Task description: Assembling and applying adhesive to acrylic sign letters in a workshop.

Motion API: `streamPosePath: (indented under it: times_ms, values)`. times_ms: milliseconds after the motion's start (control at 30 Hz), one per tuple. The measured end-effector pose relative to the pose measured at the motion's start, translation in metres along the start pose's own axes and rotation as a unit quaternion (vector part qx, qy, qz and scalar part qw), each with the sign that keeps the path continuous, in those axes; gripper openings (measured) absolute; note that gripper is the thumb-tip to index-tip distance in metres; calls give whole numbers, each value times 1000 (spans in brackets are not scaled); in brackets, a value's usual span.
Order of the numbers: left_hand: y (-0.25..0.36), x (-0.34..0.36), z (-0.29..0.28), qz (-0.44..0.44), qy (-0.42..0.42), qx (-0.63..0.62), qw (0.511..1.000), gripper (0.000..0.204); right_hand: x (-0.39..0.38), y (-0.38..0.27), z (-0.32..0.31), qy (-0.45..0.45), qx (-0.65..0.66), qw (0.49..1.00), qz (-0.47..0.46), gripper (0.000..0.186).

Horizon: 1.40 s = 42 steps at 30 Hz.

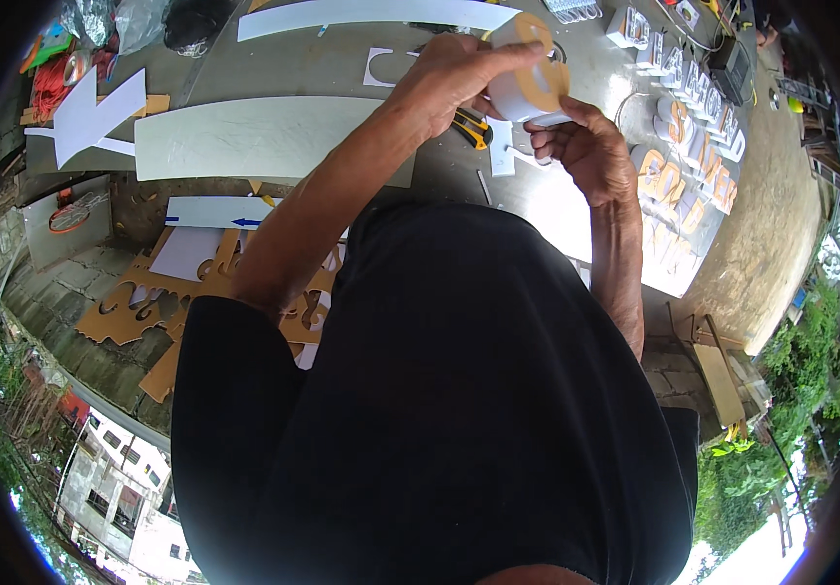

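A chunky piece [532, 78] with a tan face and white sides, apparently a letter shape, is in both my hands. My left hand [447, 78] grips its upper left, thumb across the tan face. My right hand [595, 156] pinches its lower right edge, the other fingers curled beneath. Just below my left hand lies a yellow-and-black utility knife [473, 130] on the grey worktop [449, 180]. A narrow white piece [500, 161] and a thin rod [483, 187] lie near it. A white cutout [376, 68] is partly hidden behind my left forearm.
Long white strips [220, 136] and crossed white pieces [88, 117] cover the left of the worktop. Rows of 3D letters [678, 127] stand at the right, near a dark box [729, 68]. Cut cardboard sheets [137, 307] lie below on the left. Plastic bags [142, 29] sit top left.
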<state>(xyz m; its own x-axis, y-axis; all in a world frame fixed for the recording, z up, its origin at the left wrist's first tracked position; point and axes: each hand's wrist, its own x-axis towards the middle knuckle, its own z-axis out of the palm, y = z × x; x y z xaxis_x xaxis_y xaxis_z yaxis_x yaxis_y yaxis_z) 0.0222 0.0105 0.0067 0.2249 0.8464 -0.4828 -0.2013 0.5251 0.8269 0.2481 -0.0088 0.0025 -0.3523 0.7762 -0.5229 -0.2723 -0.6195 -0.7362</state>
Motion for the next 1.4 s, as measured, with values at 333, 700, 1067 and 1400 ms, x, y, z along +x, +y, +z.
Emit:
streamPosePath:
  times_ms: [333,700,1067,1400]
  values:
    - [-28,-18,-3,60,-99,-225,967,44,-3,-18,4,10,15,1000,-15,42]
    - [-49,-17,-7,140,-127,-283,940,38,-16,-29,23,2,-65,996,-57,41]
    - [-44,-30,7,183,-81,-238,950,32,-33,-39,27,3,-129,988,-80,40]
    - [-45,-30,2,181,-120,-280,935,29,-40,-43,36,-1,-135,985,-106,46]
